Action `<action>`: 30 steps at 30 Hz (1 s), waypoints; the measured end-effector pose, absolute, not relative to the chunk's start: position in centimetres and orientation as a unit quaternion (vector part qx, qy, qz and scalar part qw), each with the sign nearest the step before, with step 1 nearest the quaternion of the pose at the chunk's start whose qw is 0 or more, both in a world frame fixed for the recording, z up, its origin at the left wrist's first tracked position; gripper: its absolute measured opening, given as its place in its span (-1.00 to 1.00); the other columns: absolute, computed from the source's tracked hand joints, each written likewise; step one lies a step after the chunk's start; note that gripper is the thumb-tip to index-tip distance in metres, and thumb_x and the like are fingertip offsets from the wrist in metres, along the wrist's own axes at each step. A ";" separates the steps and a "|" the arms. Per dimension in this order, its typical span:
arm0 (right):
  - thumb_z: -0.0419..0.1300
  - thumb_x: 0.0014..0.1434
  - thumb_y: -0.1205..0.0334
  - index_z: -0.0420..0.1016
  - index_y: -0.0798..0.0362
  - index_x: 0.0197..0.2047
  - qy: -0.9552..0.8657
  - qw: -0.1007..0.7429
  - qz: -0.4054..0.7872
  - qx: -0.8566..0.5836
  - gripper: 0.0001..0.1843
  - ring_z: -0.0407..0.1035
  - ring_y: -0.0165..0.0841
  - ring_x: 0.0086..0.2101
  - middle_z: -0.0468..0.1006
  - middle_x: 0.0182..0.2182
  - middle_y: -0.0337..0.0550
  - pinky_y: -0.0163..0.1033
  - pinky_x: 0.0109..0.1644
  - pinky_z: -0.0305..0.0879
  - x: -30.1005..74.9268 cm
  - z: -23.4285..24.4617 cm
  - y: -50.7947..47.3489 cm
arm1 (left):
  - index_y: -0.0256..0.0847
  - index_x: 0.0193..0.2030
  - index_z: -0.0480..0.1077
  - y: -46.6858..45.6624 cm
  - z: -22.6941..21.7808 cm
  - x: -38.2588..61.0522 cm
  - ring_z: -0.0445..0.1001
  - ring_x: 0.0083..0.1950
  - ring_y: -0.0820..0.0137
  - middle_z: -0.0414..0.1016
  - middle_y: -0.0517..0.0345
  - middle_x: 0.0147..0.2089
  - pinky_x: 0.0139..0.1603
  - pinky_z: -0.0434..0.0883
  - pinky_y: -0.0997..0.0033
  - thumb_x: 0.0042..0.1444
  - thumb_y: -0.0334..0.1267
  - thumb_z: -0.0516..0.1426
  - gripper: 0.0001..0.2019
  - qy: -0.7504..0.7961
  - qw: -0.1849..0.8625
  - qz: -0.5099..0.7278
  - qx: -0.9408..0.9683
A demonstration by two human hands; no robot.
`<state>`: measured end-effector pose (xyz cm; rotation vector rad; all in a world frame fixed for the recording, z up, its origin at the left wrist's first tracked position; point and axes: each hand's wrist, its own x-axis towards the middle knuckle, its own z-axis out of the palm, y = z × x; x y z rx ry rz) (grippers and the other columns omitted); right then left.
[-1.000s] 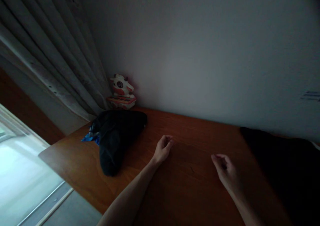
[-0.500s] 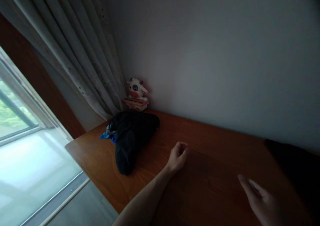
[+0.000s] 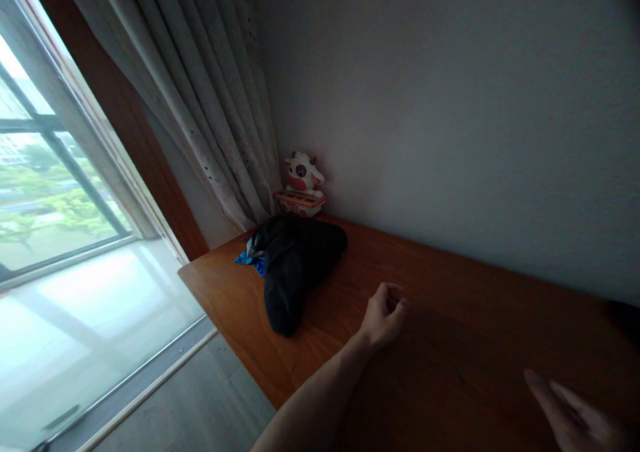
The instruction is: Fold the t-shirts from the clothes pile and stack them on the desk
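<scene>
My left hand (image 3: 384,315) is over the wooden table, its fingers loosely curled and the thumb apart from them, with nothing visible between them. Nearest to it on the left lies a crumpled black garment (image 3: 295,265). Some shiny blue material (image 3: 251,259) sticks out from the garment's left side. At the lower right, my right hand (image 3: 570,409) hovers near the table, thumb stretched out and nothing seen in it; its outer part is dim and slightly blurred.
Behind the garment a white and red cow toy with a keyboard (image 3: 301,184) stands in the corner by the curtain (image 3: 200,92). A grey wall (image 3: 425,105) borders the wooden table (image 3: 450,272) at the back. A dark item (image 3: 625,317) lies at the right edge. A window (image 3: 55,159) is on the left.
The view has turned left, so the garment, toy and both hands appear farther right. More of the window shows and less of the dark item. My left hand keeps its loose curl.
</scene>
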<state>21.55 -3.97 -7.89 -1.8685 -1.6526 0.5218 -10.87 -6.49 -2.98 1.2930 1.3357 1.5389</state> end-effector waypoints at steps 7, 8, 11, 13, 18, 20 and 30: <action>0.09 0.03 -0.42 0.64 0.07 -0.11 -0.587 0.338 0.234 -0.698 -0.25 0.57 0.12 -0.15 0.67 -0.33 0.18 0.15 -0.01 0.47 19.5 -4.9 -4.9 | -0.17 -0.03 0.37 -7.0 -2.6 -10.8 0.29 -0.40 0.48 0.39 0.23 -0.33 -0.37 0.26 0.47 0.16 -0.07 0.23 -0.68 0.517 0.341 0.592 0.517; 0.10 0.03 -0.42 0.64 0.08 -0.12 -0.587 0.342 0.237 -0.695 -0.26 0.57 0.12 -0.14 0.67 -0.33 0.18 0.13 -0.01 0.46 19.4 -4.8 -4.9 | -0.16 -0.04 0.38 -6.9 -2.6 -10.8 0.28 -0.40 0.49 0.38 0.23 -0.34 -0.37 0.26 0.48 0.15 -0.06 0.25 -0.68 0.513 0.344 0.600 0.508; 0.10 0.02 -0.41 0.63 0.11 -0.13 -0.583 0.343 0.248 -0.693 -0.25 0.55 0.13 -0.10 0.67 -0.29 0.21 0.14 0.02 0.45 19.2 -4.7 -4.9 | -0.16 -0.13 0.38 -6.0 -2.5 -11.0 0.29 -0.41 0.50 0.37 0.26 -0.37 -0.38 0.27 0.49 0.05 -0.03 0.31 -0.65 0.490 0.385 0.649 0.436; 0.11 0.00 -0.40 0.62 0.11 -0.18 -0.583 0.339 0.259 -0.692 -0.28 0.54 0.14 -0.08 0.67 -0.27 0.25 0.15 0.02 0.45 19.2 -4.6 -4.9 | -0.16 -0.16 0.36 -5.3 -2.4 -11.6 0.31 -0.42 0.50 0.37 0.27 -0.39 -0.39 0.28 0.50 0.03 0.02 0.31 -0.62 0.479 0.402 0.680 0.381; 0.11 0.02 -0.37 0.56 0.00 -0.40 -0.606 0.333 0.274 -0.669 -0.43 0.56 0.10 -0.14 0.68 -0.31 0.19 0.08 -0.05 0.47 19.0 -4.4 -5.0 | -0.16 -0.18 0.32 -4.4 -2.3 -14.1 0.29 -0.46 0.54 0.34 0.27 -0.37 -0.43 0.24 0.53 0.06 0.12 0.24 -0.59 0.492 0.379 0.718 0.313; 0.12 0.02 -0.36 0.54 -0.03 -0.45 -0.616 0.335 0.270 -0.659 -0.46 0.57 0.07 -0.19 0.68 -0.36 0.15 0.05 -0.10 0.48 18.9 -4.3 -5.0 | -0.16 -0.19 0.32 -4.4 -2.3 -14.6 0.27 -0.48 0.55 0.34 0.28 -0.38 -0.46 0.21 0.54 0.05 0.15 0.24 -0.57 0.496 0.377 0.722 0.300; 0.08 -0.03 -0.37 0.47 -0.08 -0.59 -0.642 0.304 0.248 -0.659 -0.47 0.58 0.02 -0.32 0.69 -0.39 0.13 -0.05 -0.24 0.46 18.2 -3.1 -5.5 | -0.18 -0.20 0.35 -4.5 -2.2 -13.8 0.31 -0.47 0.53 0.35 0.30 -0.44 -0.41 0.26 0.53 0.05 0.05 0.29 -0.62 0.490 0.382 0.715 0.320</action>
